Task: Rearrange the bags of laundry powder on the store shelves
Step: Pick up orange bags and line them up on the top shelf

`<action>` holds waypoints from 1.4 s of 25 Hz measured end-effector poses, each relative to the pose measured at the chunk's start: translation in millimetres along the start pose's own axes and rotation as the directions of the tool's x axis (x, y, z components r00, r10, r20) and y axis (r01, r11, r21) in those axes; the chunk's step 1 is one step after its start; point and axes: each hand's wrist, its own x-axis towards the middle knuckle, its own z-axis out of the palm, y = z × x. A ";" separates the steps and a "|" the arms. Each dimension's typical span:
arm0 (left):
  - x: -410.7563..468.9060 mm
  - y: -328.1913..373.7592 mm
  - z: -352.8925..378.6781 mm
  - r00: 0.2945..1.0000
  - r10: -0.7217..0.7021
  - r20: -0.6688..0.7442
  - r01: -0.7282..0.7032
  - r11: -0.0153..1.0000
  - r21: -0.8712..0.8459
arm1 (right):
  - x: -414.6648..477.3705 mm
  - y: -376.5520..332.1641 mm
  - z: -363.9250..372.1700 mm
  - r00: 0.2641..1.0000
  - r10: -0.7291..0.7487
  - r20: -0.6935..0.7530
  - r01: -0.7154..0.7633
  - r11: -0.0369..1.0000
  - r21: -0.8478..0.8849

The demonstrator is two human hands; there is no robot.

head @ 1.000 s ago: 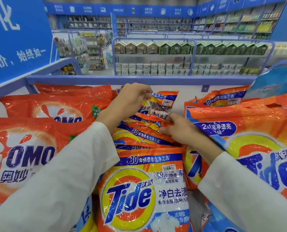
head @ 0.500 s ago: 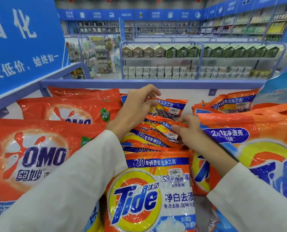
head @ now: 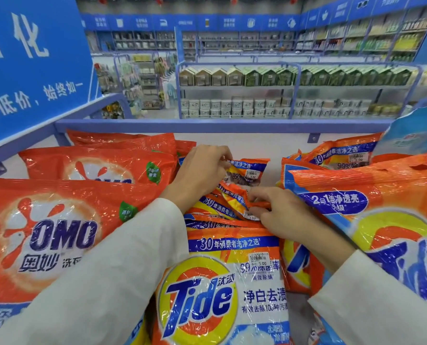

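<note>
Both hands deep in the middle row of small Tide bags, on the shelf [head: 257,143].

Left hand [head: 200,173]: fingers curled, pinching top edge of rear bag [head: 248,168], which stands at the back of the row, just beyond the fingertips. Right hand [head: 279,212]: fingers pinched on crumpled top of mid bag [head: 235,195], directly in front of it, between the two hands. Front bag [head: 230,290] lies flat, below both wrists, untouched.

Risks, judged:
- Slick film, thin pinch on seam only → likely slips out on a pull.
- Row overlaps like shingles → tugging one probably drags neighbours, skews stack.
- Big Tide bag [head: 371,215] leans right beside right hand → could slump into the gap if support shifts.
- Sleeves resting on front bags → may shove them forward off the edge.

Count, visible only:
- Small Tide, middle row: about five or six, edges overlap, exact number unclear.
- Small Tide far right of right hand: at least one [head: 342,155].
- Big Tide: one clear.
- OMO bags [head: 58,235] left of left hand: three, maybe four.
</note>
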 end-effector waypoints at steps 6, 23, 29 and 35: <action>-0.7 1.1 -19.8 0.998 0.012 -0.068 -0.015 0.998 -0.055 | -7.2 2.8 -6.6 0.980 -0.153 0.125 0.164 0.982 -0.088; 5.9 -4.3 -3.3 0.998 -0.054 -0.043 0.051 0.996 -0.078 | -13.5 6.3 -3.8 0.993 -0.080 0.086 0.082 0.996 -0.023; -0.9 -4.5 -9.5 0.993 -0.100 0.055 0.107 0.983 -0.148 | -9.7 4.8 -3.3 0.999 -0.042 -0.005 0.042 0.999 0.015; -31.0 -1.6 -25.7 0.962 -0.259 0.082 0.259 0.966 0.007 | 15.1 -9.1 -2.8 0.983 0.064 -0.173 -0.027 0.977 0.210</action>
